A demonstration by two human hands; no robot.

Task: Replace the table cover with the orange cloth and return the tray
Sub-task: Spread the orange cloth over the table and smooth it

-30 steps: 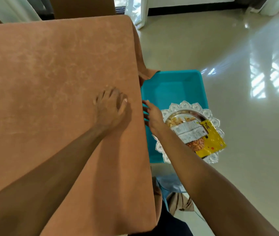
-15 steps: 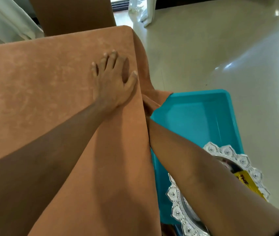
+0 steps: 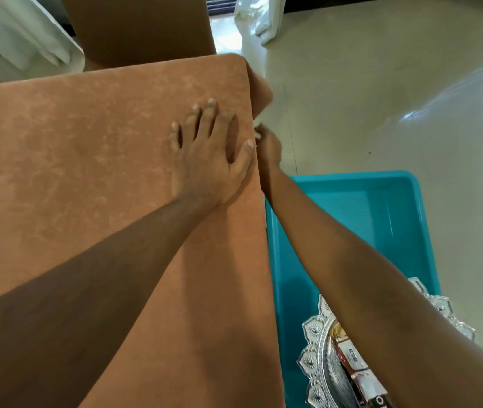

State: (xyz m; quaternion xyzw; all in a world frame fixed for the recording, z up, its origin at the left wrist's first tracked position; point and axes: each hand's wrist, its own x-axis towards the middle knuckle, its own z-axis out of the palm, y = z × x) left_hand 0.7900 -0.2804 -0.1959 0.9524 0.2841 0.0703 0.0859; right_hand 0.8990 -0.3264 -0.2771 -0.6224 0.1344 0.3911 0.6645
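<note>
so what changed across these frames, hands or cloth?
Both hands slid along the right edge of the orange cloth toward the far corner: left hand flat on top, right hand beside the hanging side, fingers curled, grip unclear. Unchanged: cloth spread flat, silver tray in the teal tub.

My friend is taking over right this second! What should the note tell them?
Left hand: flat, pressing the orange suede-like cloth near the table's right edge.
Right hand: at the cloth's hanging right side, fingers curled; grip unclear.
Silver scalloped tray, with snack packets, sits in the teal plastic bin on the floor beside the table.
Done: orange cloth covers the tabletop.
Left: straighten that side, then lift the tray back onto the table.
</note>
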